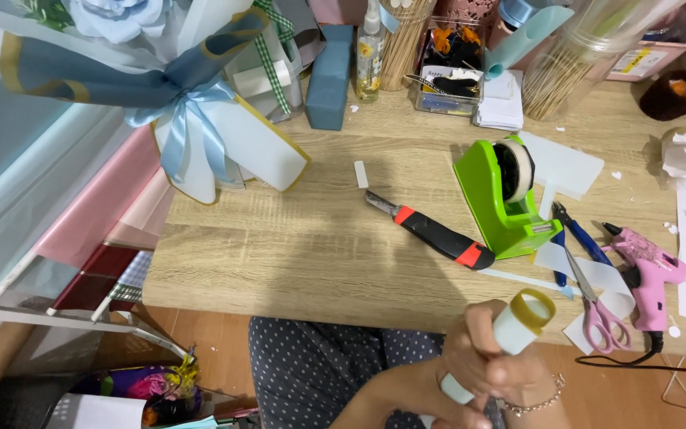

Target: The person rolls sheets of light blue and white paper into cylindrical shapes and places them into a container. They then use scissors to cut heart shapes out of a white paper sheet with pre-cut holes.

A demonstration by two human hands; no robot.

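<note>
Low in the view, both my hands grip a rolled white sheet with a gold rim, held over my lap just off the table's front edge. My left hand wraps the roll from the left. My right hand, with a bracelet at the wrist, closes around the roll's lower part. The lower end of the roll looks pale blue between my fingers. The open gold-rimmed end points up toward the table.
On the wooden table lie a red-and-black utility knife, a green tape dispenser, pink scissors, a pink glue gun and paper scraps. A wrapped bouquet with a blue ribbon sits at the left. Jars of sticks stand at the back.
</note>
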